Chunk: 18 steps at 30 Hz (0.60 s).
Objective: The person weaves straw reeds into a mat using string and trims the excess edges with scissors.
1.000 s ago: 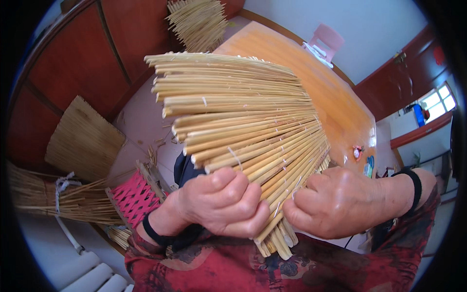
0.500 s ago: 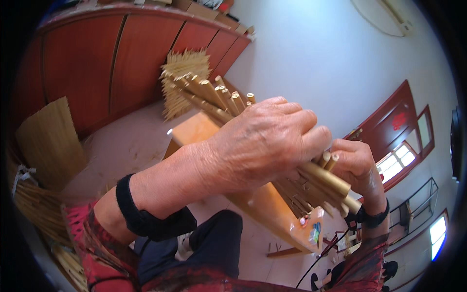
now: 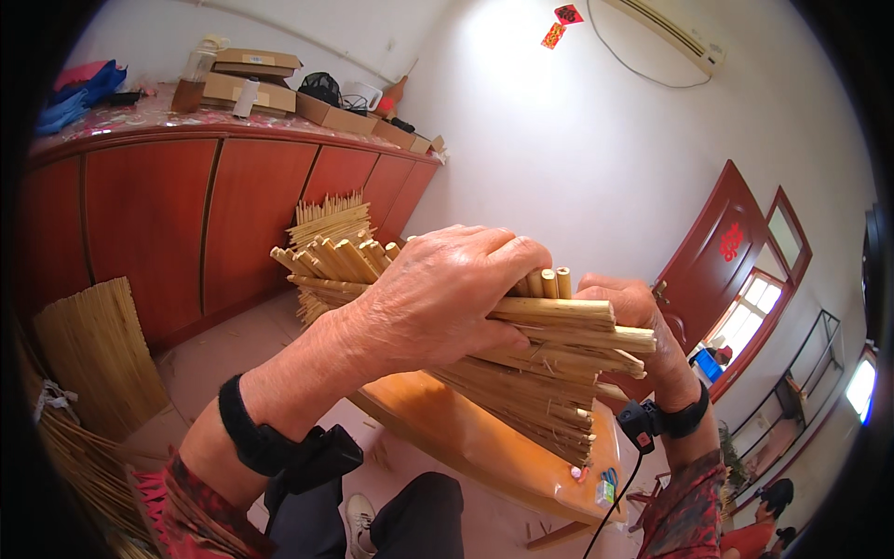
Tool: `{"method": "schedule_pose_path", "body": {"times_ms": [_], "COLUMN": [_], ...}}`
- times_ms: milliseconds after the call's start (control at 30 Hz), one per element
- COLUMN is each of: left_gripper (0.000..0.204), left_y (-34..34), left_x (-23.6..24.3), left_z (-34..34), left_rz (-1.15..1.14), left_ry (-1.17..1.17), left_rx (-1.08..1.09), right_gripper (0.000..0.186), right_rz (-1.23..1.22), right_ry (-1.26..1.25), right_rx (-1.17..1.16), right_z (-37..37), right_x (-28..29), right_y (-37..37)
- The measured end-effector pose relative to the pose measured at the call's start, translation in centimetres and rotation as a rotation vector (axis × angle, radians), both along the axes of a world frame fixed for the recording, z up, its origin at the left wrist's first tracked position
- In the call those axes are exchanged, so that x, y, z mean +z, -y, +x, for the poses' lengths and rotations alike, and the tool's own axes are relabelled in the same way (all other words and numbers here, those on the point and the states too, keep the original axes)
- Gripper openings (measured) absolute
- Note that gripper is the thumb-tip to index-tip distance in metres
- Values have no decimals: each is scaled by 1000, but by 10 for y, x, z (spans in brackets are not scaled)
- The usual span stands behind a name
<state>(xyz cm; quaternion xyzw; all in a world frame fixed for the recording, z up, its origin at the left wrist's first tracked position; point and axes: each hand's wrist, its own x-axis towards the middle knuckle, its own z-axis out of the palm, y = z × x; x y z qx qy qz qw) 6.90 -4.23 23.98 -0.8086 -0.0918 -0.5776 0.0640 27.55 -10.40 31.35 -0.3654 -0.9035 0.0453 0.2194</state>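
Observation:
Both hands hold up a mat of dry, straw-coloured stalks [image 3: 531, 396] above a wooden bench. My left hand [image 3: 442, 293] is closed over its upper edge, with the thumb pressed along the near face. Thick stalk ends stick out on both sides of that hand, and several short ones point upward between the two hands. At the right end, my right hand [image 3: 629, 307] is closed around the far side of the mat; its fingertips are hidden behind the stalks. The mat's lower part hangs in a slanting fan of thinner stalks over the orange-brown bench [image 3: 410, 401].
Finished stalk mats lean on the red cabinets, one at left [image 3: 98, 354] and one behind the hands [image 3: 326, 224]. Loose stalks [image 3: 79, 466] lie in bundles at lower left. Small coloured items [image 3: 605, 489] sit on the bench end. A black cable [image 3: 619, 498] hangs from my right wrist. A person [image 3: 759, 522] is at lower right.
The view has tilted up, showing the cabinet top. My left hand has shifted left and its thumb now shows. More of the mat's face is visible, hanging below the hands.

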Motion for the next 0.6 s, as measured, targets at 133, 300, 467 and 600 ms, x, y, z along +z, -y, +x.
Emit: {"method": "schedule_pose_path", "body": {"times_ms": [133, 300, 467, 600], "left_gripper": [53, 52, 48, 49], "left_y": [6, 6, 9, 36], "left_x": [-1, -7, -8, 3], "left_z": [-4, -7, -12, -19], "left_rz": [-15, 4, -20, -57], "left_ry": [-14, -47, -72, 0], "left_rx": [20, 25, 18, 95], "right_gripper": [21, 22, 21, 27], "right_rz": [-39, 214, 184, 128], "right_ry": [101, 101, 130, -9], "right_rx": [-16, 177, 114, 233], "right_z": [-3, -3, -3, -2], "right_x": [8, -8, -8, -2], "right_y": [12, 2, 7, 18]}}
